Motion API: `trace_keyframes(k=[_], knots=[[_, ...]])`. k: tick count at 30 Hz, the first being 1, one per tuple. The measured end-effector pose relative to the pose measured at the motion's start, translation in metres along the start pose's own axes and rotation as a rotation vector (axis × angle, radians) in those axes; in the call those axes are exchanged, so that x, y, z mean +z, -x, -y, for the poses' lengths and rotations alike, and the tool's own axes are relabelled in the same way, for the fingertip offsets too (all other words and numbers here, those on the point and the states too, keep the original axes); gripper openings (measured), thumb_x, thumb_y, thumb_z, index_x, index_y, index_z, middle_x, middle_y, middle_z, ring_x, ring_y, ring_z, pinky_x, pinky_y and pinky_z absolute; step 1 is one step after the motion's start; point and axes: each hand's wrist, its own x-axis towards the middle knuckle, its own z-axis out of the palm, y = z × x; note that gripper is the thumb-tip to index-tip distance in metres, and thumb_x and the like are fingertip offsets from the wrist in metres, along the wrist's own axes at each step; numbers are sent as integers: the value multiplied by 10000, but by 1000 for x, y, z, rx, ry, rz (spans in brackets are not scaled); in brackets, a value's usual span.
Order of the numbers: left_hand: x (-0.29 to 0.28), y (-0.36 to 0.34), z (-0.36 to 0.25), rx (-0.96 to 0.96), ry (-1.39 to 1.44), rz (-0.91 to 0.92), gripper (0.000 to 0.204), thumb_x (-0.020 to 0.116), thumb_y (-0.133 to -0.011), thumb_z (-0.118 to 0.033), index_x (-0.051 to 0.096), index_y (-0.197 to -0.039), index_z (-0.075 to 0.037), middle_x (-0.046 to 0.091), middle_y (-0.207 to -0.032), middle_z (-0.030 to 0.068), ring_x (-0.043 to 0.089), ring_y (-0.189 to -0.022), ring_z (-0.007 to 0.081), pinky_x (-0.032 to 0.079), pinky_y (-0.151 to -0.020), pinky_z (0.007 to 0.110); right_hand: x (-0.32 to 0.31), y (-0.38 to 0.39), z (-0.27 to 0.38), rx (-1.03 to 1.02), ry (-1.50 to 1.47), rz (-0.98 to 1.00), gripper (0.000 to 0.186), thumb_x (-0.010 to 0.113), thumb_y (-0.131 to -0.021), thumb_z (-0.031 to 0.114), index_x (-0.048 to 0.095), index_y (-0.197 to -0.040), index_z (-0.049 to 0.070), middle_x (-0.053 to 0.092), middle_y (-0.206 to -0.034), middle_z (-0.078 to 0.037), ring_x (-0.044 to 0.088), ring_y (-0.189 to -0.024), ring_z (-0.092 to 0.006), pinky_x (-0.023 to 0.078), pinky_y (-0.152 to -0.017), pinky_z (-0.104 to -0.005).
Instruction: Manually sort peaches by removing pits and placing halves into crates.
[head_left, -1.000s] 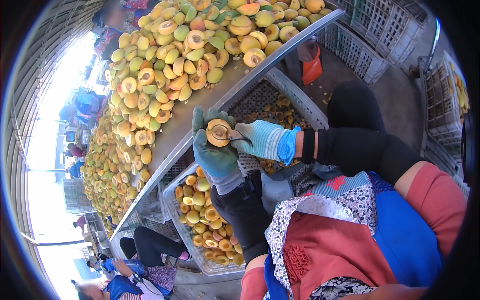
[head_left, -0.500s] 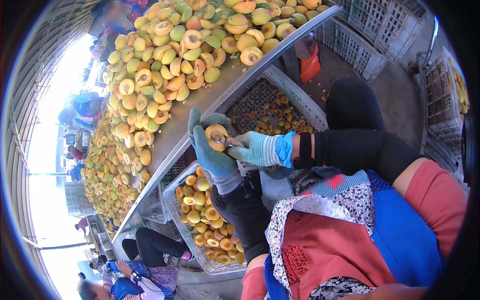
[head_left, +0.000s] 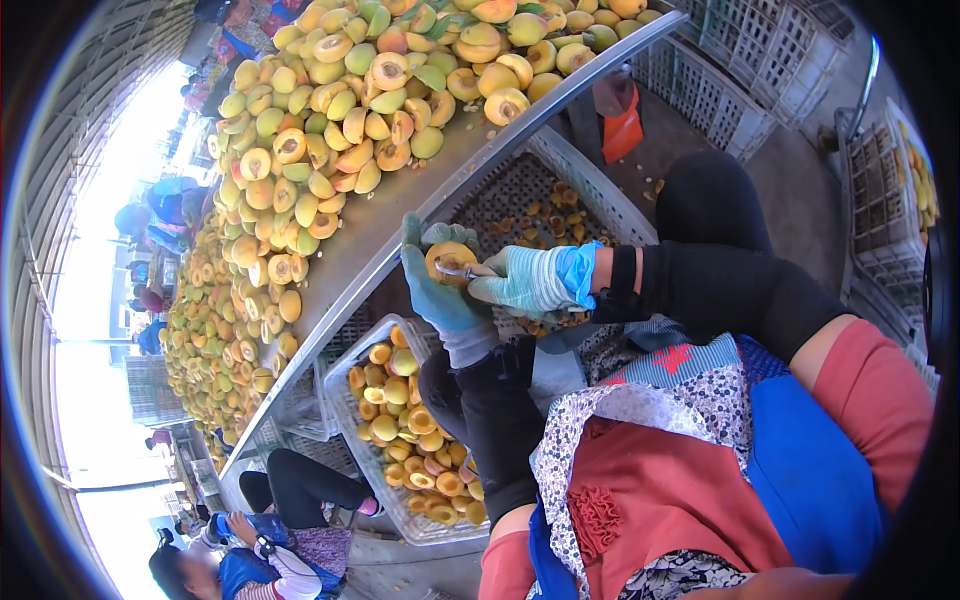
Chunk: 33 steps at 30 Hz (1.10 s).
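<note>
A yellow peach half (head_left: 449,254) lies cut side up in my gloved left hand (head_left: 440,300), whose fingers curl round its far side. My right hand (head_left: 530,276), in a striped glove with a blue band at the wrist, is closed on a small metal pitting knife (head_left: 462,270). The knife's tip is against the middle of the cut face. Whether the stone is still in the fruit is hard to make out. Both hands are over the near edge of a sloping metal table (head_left: 365,215) heaped with peach halves (head_left: 300,150).
Below my hands, a grey plastic crate (head_left: 625,205) holds scattered stones and scraps. A white crate (head_left: 345,420) of pitted peach halves stands left of my knee. Stacked crates (head_left: 700,105) are at the far right. Another person (head_left: 270,560) sits at lower left.
Both hands have moved slightly to the right with the peach half. The knife has shifted across the cut face, and more of its blade shows. The person at lower left has moved their head.
</note>
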Motion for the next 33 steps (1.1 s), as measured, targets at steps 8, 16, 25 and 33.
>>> trace_keyframes(k=[8,16,25,33], knots=[[-13,-5,2,-122,-98,124,515,439,-966,-377,451,-1318,-1,596,-873,59,584,-772,211,516,-681,372,3,-7,-20,-115,101,-44,393,508,-910,388,666,-955,32,643,-793,-179,621,-763,-274,472,-762,-379],[-7,0,13,38,-161,13,494,403,-990,-399,456,-1299,-18,566,-787,42,580,-721,200,523,-637,379,4,-18,-34,-148,406,-161,448,463,-922,439,651,-986,37,641,-830,-241,622,-810,-410,489,-767,-422],[-1,-1,7,-59,29,246,475,396,-1004,-362,439,-1330,-19,526,-736,-16,519,-663,153,469,-607,330,0,5,-25,232,-571,358,398,508,-910,516,540,-782,141,457,-566,31,395,-387,-84,309,-320,-245],[-36,-19,-20,-25,424,43,438,461,-974,-254,444,-1329,1,488,-674,-4,530,-651,161,464,-575,322,-8,3,-49,19,323,223,413,512,-915,490,612,-875,92,597,-642,-67,569,-475,-202,457,-419,-337]])
